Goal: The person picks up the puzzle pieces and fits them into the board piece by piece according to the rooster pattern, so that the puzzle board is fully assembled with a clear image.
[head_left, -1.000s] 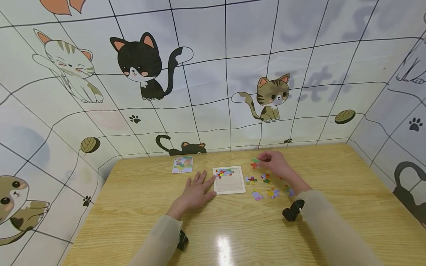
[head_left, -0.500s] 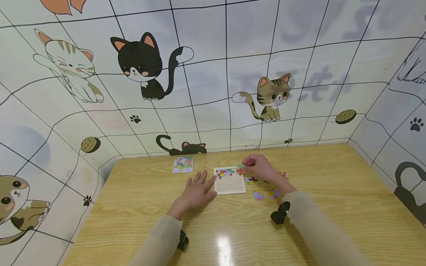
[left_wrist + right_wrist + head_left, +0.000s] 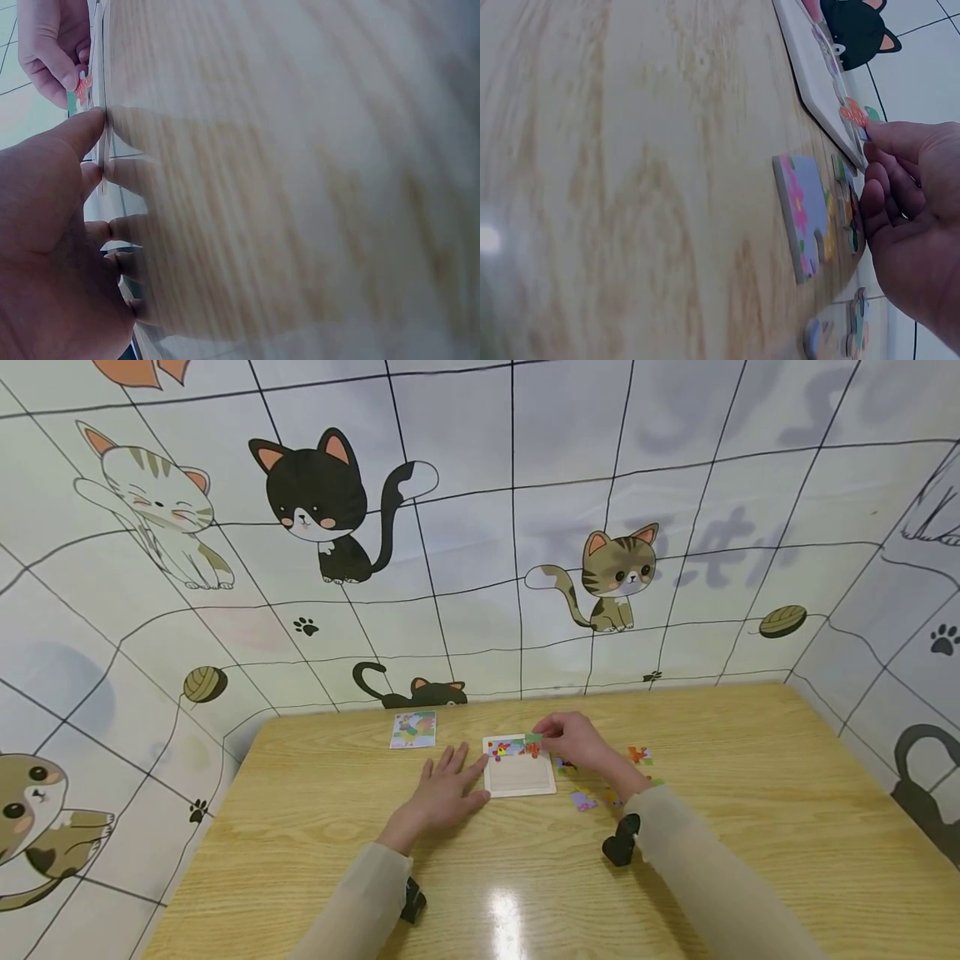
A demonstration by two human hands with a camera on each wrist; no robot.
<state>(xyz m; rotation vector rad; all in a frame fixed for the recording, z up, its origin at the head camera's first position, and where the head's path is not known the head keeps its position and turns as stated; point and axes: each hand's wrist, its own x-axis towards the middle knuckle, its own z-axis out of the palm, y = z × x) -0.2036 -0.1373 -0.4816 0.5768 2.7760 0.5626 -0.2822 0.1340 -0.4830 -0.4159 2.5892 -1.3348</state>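
Observation:
A white puzzle tray [image 3: 519, 792] lies on the table, joined puzzle pieces [image 3: 504, 748] filling its upper left. My right hand [image 3: 579, 742] pinches a red and green puzzle piece [image 3: 533, 745] at the tray's upper right corner; in the right wrist view thumb and finger hold the edge of this puzzle piece [image 3: 853, 112]. Whether it lies flat in the tray I cannot tell. My left hand [image 3: 444, 789] rests with spread fingers at the tray's left side, and in the left wrist view its thumb and index fingertip touch the rim [image 3: 105, 90].
Loose puzzle pieces [image 3: 583, 799] lie right of the tray, several partly hidden under my right hand and forearm. A square picture card [image 3: 413, 730] lies at the back left of the wooden table [image 3: 315, 827]. Behind stands a wall covering [image 3: 480, 552] printed with cats.
My right hand has moved left with the red and green puzzle piece, from beyond the loose pieces to the tray's upper right corner. The left hand has stayed in place.

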